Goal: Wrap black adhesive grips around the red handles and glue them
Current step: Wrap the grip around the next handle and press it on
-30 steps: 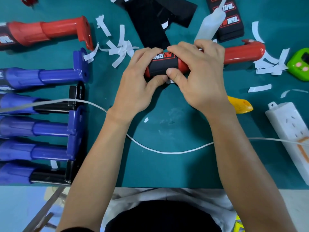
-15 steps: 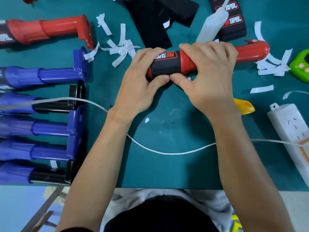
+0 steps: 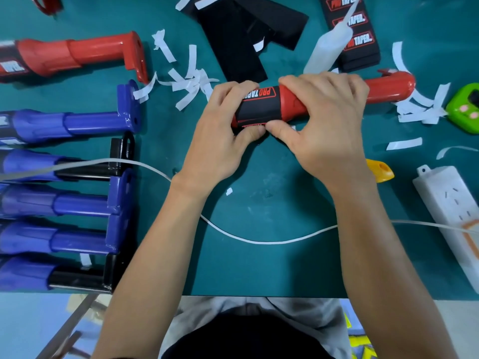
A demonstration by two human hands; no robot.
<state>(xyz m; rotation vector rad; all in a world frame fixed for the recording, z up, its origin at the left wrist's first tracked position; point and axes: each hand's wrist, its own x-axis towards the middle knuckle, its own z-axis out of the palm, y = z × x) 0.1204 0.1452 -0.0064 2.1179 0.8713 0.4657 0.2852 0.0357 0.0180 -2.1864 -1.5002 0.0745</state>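
Nearest the person, a white cable (image 3: 259, 240) snakes across the teal surface (image 3: 259, 270), passing under both forearms toward a white power strip (image 3: 451, 211) at the right edge. Along the left edge lies a row of blue handles (image 3: 64, 239), side by side, some with black parts. A small yellow object (image 3: 381, 171) peeks out just beyond the right wrist. Further in, both hands hold the red handle (image 3: 388, 90), which lies roughly level across the middle of the surface, its far end pointing right. The left hand (image 3: 220, 141) curls over the left end, fingers on top of the black grip (image 3: 259, 107) and thumb pressed against its lower edge. The right hand (image 3: 326, 125) is wrapped over the handle's middle, just beside the grip, with its thumb meeting the left thumb at the grip's seam. The grip sits around the handle's left part, its red lettering (partly covered by the left fingers) facing up. White paper strips (image 3: 186, 86) lie scattered to the left of the hands, with more at the right near a green object (image 3: 466, 107). Beyond the hands, a pale squeeze bottle (image 3: 329, 47) lies tilted, touching a stack of lettered grips (image 3: 363, 58). Flat black sheets (image 3: 238, 40) lie beside it, and a second red handle (image 3: 85, 54) rests at the far left.
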